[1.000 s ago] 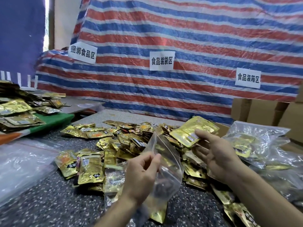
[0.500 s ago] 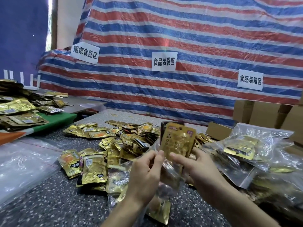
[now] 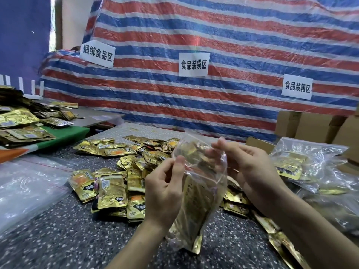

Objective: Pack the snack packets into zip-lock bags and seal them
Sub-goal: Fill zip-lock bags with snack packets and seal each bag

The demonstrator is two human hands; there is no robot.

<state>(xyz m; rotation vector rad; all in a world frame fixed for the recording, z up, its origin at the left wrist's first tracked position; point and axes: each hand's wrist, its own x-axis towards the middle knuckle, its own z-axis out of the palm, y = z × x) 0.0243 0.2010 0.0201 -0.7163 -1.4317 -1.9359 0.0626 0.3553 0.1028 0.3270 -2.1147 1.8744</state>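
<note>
Head view: red, white and blue striped tarp (image 3: 213,35) as backdrop. Below, speckled tabletop (image 3: 58,239) strewn with gold snack packets (image 3: 110,193). Held upright over its middle, clear zip-lock bag (image 3: 200,191) with gold packets inside, mouth gaping. Left hand (image 3: 165,193) and right hand (image 3: 254,171) at opposite rims, fingers (image 3: 179,162) curled, pinching plastic.

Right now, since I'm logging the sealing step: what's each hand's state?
Left hand: closed, pinching the zip-lock bag at its top edge.
Right hand: closed, gripping the same bag's mouth on the other side.
</note>
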